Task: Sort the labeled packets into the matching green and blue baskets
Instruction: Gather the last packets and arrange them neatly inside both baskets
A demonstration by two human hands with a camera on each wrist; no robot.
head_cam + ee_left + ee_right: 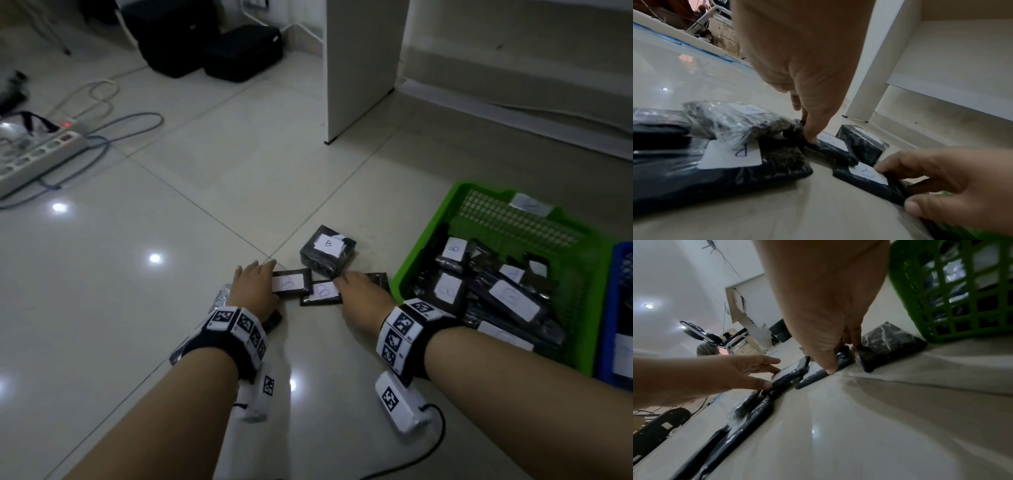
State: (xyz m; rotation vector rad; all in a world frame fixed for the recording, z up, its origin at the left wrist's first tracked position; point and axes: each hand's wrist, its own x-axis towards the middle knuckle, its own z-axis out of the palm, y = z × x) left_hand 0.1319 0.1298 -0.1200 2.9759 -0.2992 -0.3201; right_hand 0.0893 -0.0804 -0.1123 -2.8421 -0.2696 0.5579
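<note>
Head view | left hand (255, 286) fingers curled round a B-labelled packet (292, 283) at lower centre, on floor | right hand (361, 298) pinches neighbouring B packet (321, 292) | green basket (431, 226) at right, packets inside; blue basket (608, 308) at far right edge

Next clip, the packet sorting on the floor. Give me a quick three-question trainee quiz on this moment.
1. True or false: the green basket already holds packets.
2. Which letter is on the thick packet lying beyond both hands? A, B or C?
3. Fill in: the right hand touches a flat packet lying on the ____.

Key: 1 true; 2 B; 3 floor.
</note>
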